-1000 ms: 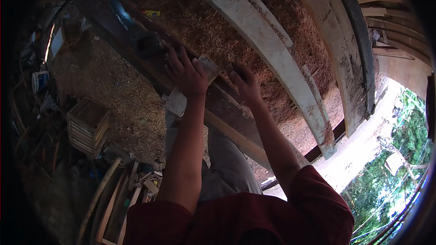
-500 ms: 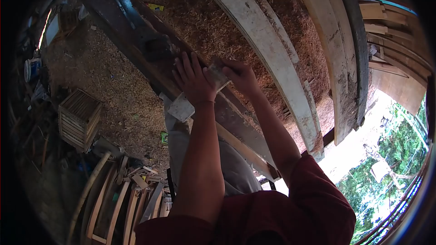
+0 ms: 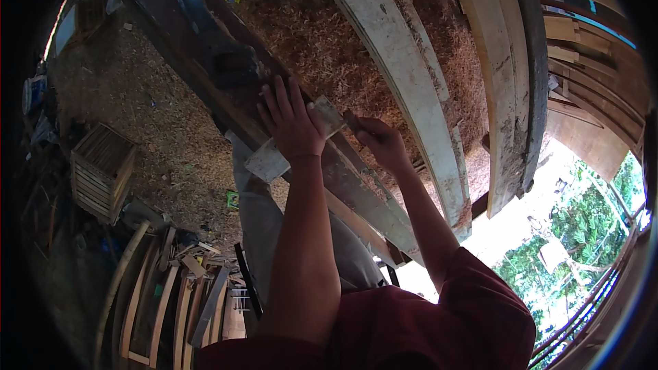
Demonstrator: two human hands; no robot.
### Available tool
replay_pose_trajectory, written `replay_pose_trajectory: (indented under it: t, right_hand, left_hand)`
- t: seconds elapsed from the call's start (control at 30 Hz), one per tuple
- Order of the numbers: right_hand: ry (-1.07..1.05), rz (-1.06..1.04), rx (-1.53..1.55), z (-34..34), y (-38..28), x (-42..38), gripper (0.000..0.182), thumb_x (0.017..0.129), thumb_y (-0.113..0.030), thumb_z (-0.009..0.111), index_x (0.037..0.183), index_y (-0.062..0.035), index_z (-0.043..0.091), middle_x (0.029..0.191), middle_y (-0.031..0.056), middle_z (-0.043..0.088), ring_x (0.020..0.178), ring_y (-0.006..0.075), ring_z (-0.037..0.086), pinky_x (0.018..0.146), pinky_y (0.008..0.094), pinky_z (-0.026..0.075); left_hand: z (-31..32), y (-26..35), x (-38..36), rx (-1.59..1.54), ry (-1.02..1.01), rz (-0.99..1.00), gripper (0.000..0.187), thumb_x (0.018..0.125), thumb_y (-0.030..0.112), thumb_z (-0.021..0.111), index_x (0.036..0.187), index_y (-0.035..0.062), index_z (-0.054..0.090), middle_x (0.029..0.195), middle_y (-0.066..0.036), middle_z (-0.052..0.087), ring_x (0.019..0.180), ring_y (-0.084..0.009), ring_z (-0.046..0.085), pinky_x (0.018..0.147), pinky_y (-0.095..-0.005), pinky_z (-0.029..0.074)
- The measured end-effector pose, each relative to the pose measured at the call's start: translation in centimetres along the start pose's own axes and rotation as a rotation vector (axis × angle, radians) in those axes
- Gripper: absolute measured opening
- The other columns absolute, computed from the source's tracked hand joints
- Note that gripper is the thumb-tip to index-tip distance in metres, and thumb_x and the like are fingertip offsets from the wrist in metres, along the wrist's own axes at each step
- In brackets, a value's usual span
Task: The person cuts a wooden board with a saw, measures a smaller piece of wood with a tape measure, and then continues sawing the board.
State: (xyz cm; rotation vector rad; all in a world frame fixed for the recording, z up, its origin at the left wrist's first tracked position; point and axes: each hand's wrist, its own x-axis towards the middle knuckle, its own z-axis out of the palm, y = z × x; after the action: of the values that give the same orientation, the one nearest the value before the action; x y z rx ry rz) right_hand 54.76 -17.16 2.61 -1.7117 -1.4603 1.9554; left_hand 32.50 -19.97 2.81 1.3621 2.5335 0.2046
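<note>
A short pale board (image 3: pixel 267 162) lies crosswise over a long dark plank. My left hand (image 3: pixel 295 127) rests on its middle with fingers stretched out, pressing it flat. Just off the board's right end, my right hand (image 3: pixel 385 142) is closed around a small brown piece (image 3: pixel 351 121), whose kind I cannot tell. Beyond my left fingertips lies a handsaw (image 3: pixel 236 62), its dark handle towards me and its bluish blade pointing away along the plank.
The long plank (image 3: pixel 356 181) runs diagonally beneath my hands. Large pale boards (image 3: pixel 384 41) extend on the right. A slatted wooden crate (image 3: pixel 103 171) sits on the shaving-strewn floor at the left. Several wooden frame parts (image 3: pixel 161 308) stand at the lower left.
My right hand has moved right, away from the board's end, with the small brown piece in its fingers. My left hand stays on the board. The view has shifted slightly.
</note>
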Motion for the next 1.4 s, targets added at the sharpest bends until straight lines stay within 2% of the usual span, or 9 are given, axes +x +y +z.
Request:
replay_pose_trajectory:
  t: [0.2, 0.3, 0.4, 0.5, 0.67, 0.9, 1.1, 1.3, 1.4]
  right_hand:
    - [-0.029, -0.049, 0.097, 3.7, -6.3, 5.6, 0.039, 0.098, -0.016, 0.079, 0.134, -0.0016, 0.072, 0.134, 0.0144, 0.071, 0.123, 0.0212, 0.068, 0.106, 0.0350, 0.054]
    - [0.022, -0.159, 0.100, 1.3, -1.4, 1.2, 0.039, 0.098, -0.016, 0.078, 0.133, -0.0014, 0.072, 0.134, 0.0149, 0.073, 0.122, 0.0199, 0.068, 0.104, 0.0358, 0.055]
    - [-0.027, 0.044, 0.039, 0.2, -2.4, 1.1, 0.039, 0.098, -0.016, 0.078, 0.133, -0.0014, 0.072, 0.131, 0.0145, 0.074, 0.122, 0.0197, 0.068, 0.104, 0.0353, 0.056]
    - [-0.102, 0.018, 0.002, 2.7, -8.8, 6.3, 0.039, 0.099, -0.017, 0.078, 0.134, -0.0019, 0.071, 0.131, 0.0140, 0.074, 0.122, 0.0200, 0.069, 0.106, 0.0354, 0.055]
    - [-0.048, 0.036, 0.069, 0.4, -1.5, 1.6, 0.040, 0.100, -0.020, 0.076, 0.135, -0.0011, 0.071, 0.130, 0.0141, 0.075, 0.118, 0.0194, 0.070, 0.104, 0.0350, 0.054]
    - [-0.052, 0.005, 0.121, 3.4, -6.3, 6.0, 0.040, 0.099, -0.012, 0.077, 0.136, 0.0006, 0.069, 0.129, 0.0143, 0.075, 0.121, 0.0178, 0.068, 0.106, 0.0332, 0.054]
    - [-0.033, -0.027, 0.034, 0.8, -1.6, 1.7, 0.040, 0.100, -0.014, 0.075, 0.136, 0.0015, 0.069, 0.135, 0.0143, 0.071, 0.123, 0.0204, 0.067, 0.103, 0.0339, 0.055]
    - [-0.013, -0.127, -0.006, 3.1, -5.8, 4.3, 0.039, 0.098, -0.012, 0.077, 0.135, -0.0016, 0.070, 0.137, 0.0149, 0.069, 0.127, 0.0238, 0.066, 0.109, 0.0356, 0.054]
    - [-0.031, 0.014, 0.055, 0.7, -2.9, 0.9, 0.039, 0.098, -0.014, 0.078, 0.134, -0.0012, 0.071, 0.137, 0.0160, 0.069, 0.126, 0.0246, 0.067, 0.105, 0.0355, 0.055]
  left_hand:
    - [0.0, 0.0, -0.3, 0.001, 0.025, 0.005, 0.059, 0.107, 0.034, 0.039, 0.161, 0.0121, 0.043, 0.170, -0.013, 0.033, 0.159, -0.0403, 0.026, 0.130, -0.0617, 0.020]
    - [0.2, -0.2, 0.0, 0.005, 0.024, 0.013, 0.058, 0.108, 0.035, 0.038, 0.162, 0.0126, 0.043, 0.171, -0.013, 0.033, 0.159, -0.0403, 0.027, 0.129, -0.0616, 0.020]
    - [0.3, 0.0, -0.7, 0.020, 0.012, 0.009, 0.058, 0.108, 0.035, 0.038, 0.161, 0.0132, 0.044, 0.170, -0.013, 0.034, 0.159, -0.0402, 0.028, 0.129, -0.0617, 0.022]
    - [0.2, 0.1, -0.1, 0.017, 0.036, 0.012, 0.057, 0.108, 0.035, 0.038, 0.161, 0.0135, 0.045, 0.170, -0.013, 0.035, 0.159, -0.0405, 0.028, 0.128, -0.0621, 0.023]
    - [0.4, -0.1, -0.2, -0.001, 0.035, 0.011, 0.057, 0.108, 0.035, 0.038, 0.161, 0.0133, 0.044, 0.170, -0.013, 0.034, 0.159, -0.0406, 0.028, 0.128, -0.0625, 0.022]
    - [0.2, 0.1, -0.5, -0.003, 0.030, 0.001, 0.057, 0.106, 0.032, 0.041, 0.160, 0.0130, 0.045, 0.170, -0.012, 0.034, 0.159, -0.0404, 0.028, 0.129, -0.0626, 0.021]
    - [0.2, 0.1, -0.7, -0.015, 0.019, 0.000, 0.058, 0.106, 0.032, 0.043, 0.160, 0.0129, 0.045, 0.170, -0.012, 0.034, 0.160, -0.0398, 0.027, 0.130, -0.0626, 0.020]
    - [0.1, 0.0, -0.6, -0.015, 0.023, 0.007, 0.058, 0.107, 0.033, 0.040, 0.160, 0.0126, 0.045, 0.170, -0.013, 0.035, 0.159, -0.0407, 0.028, 0.129, -0.0623, 0.021]
    - [0.1, 0.0, -0.3, -0.017, 0.028, 0.007, 0.057, 0.108, 0.033, 0.038, 0.161, 0.0125, 0.045, 0.170, -0.013, 0.035, 0.158, -0.0409, 0.028, 0.129, -0.0617, 0.021]
